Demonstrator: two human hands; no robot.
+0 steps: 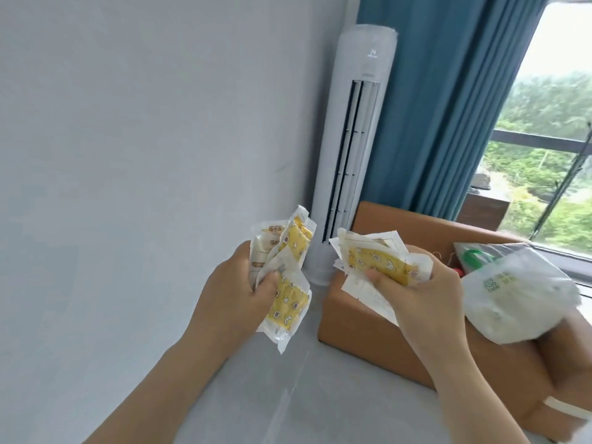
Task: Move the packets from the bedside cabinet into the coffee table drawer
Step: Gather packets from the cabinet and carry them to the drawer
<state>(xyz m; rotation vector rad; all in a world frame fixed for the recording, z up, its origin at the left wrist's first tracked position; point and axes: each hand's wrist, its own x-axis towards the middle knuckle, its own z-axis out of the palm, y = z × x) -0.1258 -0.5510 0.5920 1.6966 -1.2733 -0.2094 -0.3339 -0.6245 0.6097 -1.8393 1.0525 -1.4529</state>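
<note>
The left grip (pixel 246 290), in the middle of the frame, is curled round a bunch of packets (pixel 288 302), yellow and white. The right grip (pixel 423 290), just right of it, pinches a second bunch of packets (pixel 381 261) in front of a brown seat (pixel 362 318). A white bag (pixel 515 299) lies on the seat at the right. A tall white air cooler (pixel 352 139) stands behind, beside a blue curtain (pixel 448 91).
</note>
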